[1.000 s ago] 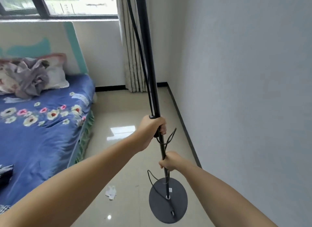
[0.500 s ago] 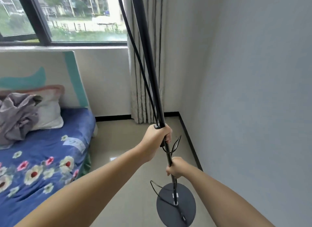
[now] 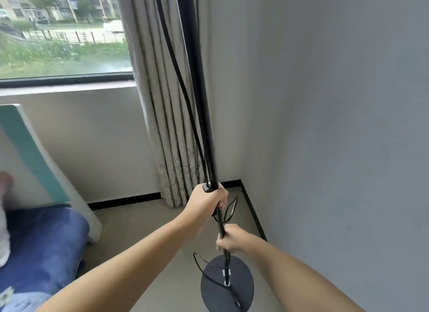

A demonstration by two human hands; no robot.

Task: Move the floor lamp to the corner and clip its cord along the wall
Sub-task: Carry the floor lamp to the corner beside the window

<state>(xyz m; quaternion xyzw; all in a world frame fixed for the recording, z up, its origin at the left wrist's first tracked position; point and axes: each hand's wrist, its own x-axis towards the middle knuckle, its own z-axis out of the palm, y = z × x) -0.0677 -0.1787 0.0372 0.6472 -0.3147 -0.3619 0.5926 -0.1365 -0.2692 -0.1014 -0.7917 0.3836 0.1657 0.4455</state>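
A black floor lamp pole (image 3: 199,107) rises through the middle of the view, its top out of frame. Its round dark base (image 3: 241,286) is near the floor at the bottom; I cannot tell whether it touches the tiles. My left hand (image 3: 206,202) is shut around the pole higher up, also pinning the black cord (image 3: 178,79) that runs down beside it. My right hand (image 3: 229,238) grips the pole lower down, just above the base. Slack cord loops out below each hand (image 3: 228,210) and trails across the base.
The room corner (image 3: 240,181) with its black skirting lies just beyond the lamp. A patterned grey curtain (image 3: 162,125) hangs left of the corner beside the window (image 3: 62,32). A bed with blue bedding (image 3: 34,246) and a teal headboard (image 3: 30,153) fills the left side.
The lamp and both hands have come closer to the corner. The view has lifted and turned right, so the bed has slid mostly out at left. Both grips are unchanged.
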